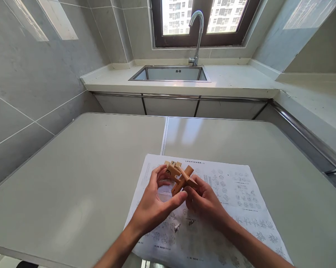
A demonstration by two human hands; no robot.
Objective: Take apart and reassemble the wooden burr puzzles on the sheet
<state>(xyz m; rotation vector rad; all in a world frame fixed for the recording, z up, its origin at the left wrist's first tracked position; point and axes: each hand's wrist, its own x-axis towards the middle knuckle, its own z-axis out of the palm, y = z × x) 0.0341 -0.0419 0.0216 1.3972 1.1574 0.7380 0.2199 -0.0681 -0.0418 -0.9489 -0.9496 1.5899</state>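
Above a printed sheet [226, 227], several notched wooden sticks are fitted together at crossing angles as a wooden burr puzzle [181, 178]. Dark number marks show on some of its pieces. My left hand [153, 204] curves around the puzzle's left side, fingers behind it and thumb along its lower edge. On the right, my right hand [205, 201] pinches the near right end of the puzzle; some of its fingers are hidden behind the wood and the palm. Small line drawings of puzzle shapes cover the sheet, which lies flat under both hands.
The pale table [81, 178] has a seam [164, 136] running away from me. Beyond its far edge stands a white counter [232, 80] with a sink [170, 73] and a chrome faucet [199, 33]. Grey tiled wall [45, 63] borders the left, and a window [204, 22] is at the back.
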